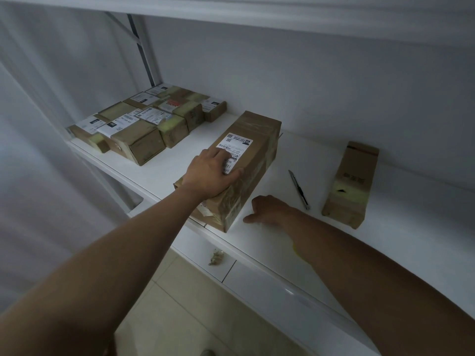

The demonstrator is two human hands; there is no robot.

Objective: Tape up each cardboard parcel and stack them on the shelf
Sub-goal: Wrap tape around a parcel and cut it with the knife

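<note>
on white shelf [270,253]: taped parcel [246,160], left hand [210,173] flat on top steadying it; right hand [267,209] loosely curled, empty, near utility knife [298,188].

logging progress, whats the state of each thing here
long parcel: taped, flat on shelf
left hand: flat on long parcel
right hand: resting on shelf
small parcel: lying apart, right
utility knife: lying untouched
parcel group: packed together, back left

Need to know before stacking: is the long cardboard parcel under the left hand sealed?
Sealed: clear tape bands wrap the long cardboard parcel; flaps lie shut.
</note>
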